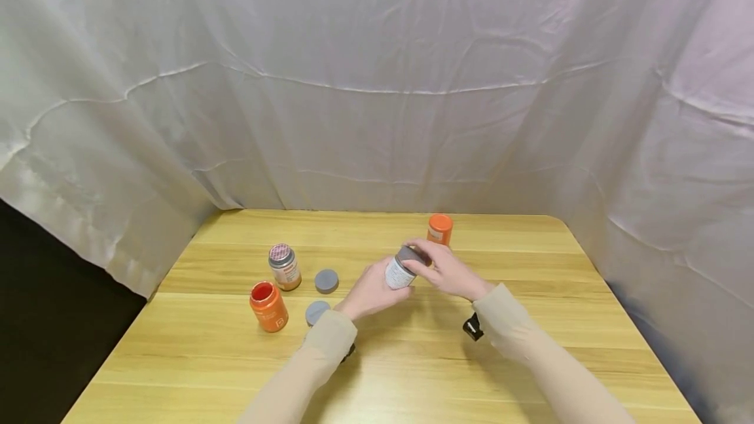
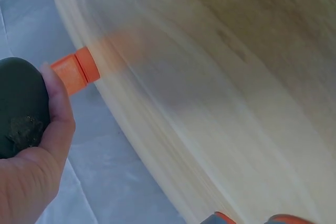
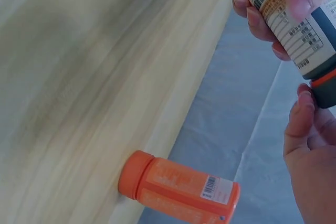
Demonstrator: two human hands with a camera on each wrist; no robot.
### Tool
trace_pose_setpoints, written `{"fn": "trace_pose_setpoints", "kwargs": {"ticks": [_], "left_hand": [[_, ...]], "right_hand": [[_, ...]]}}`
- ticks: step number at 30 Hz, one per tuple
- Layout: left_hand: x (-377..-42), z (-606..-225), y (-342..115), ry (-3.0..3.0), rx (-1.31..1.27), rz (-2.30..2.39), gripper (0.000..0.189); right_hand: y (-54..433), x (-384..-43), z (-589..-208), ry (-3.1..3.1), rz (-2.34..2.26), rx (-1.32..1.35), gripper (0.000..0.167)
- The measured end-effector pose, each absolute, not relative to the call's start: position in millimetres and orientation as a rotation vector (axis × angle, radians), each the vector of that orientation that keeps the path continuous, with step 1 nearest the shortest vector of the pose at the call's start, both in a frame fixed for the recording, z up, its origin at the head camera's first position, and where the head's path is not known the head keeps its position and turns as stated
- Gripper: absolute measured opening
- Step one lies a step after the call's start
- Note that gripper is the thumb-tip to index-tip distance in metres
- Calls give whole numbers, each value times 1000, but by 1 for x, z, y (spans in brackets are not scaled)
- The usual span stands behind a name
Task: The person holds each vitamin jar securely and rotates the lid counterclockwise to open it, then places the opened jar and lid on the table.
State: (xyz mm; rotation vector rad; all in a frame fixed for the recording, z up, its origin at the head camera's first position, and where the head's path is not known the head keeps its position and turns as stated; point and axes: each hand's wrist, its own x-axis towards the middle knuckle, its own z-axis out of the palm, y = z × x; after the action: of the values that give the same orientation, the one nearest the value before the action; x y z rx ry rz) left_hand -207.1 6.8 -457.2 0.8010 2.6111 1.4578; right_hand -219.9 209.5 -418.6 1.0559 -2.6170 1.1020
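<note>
In the head view my left hand (image 1: 371,290) grips a supplement bottle (image 1: 398,275) with a white label, held tilted above the table. The fingers of my right hand (image 1: 450,272) pinch its dark grey cap (image 1: 410,255) at the upper end. Up close in the right wrist view, the bottle (image 3: 291,30) shows printed text, a barcode and an orange ring beside the dark cap (image 3: 326,90). The left thumb lies across the label. A dark rounded end (image 2: 23,108) of the held bottle fills the left side of the left wrist view.
An orange bottle (image 1: 439,229) stands behind my right hand. To the left are an orange jar (image 1: 268,309) with a red open-looking top and a grey-lidded bottle (image 1: 285,268). Between these and my left hand lie a grey lid (image 1: 326,281) and another grey round top (image 1: 317,313).
</note>
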Motion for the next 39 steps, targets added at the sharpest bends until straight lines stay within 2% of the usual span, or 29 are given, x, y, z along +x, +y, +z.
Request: {"fn": "trace_pose_setpoints", "kwargs": {"ticks": [26,39], "left_hand": [[-208,-458,0,2650,800,1390,47],[-207,-460,-3,2673,826,1378,47]], "right_hand": [[217,-220,-412,-2602,1024,1270,45],[213,-217,-413,-2644,993,1243,45]]}}
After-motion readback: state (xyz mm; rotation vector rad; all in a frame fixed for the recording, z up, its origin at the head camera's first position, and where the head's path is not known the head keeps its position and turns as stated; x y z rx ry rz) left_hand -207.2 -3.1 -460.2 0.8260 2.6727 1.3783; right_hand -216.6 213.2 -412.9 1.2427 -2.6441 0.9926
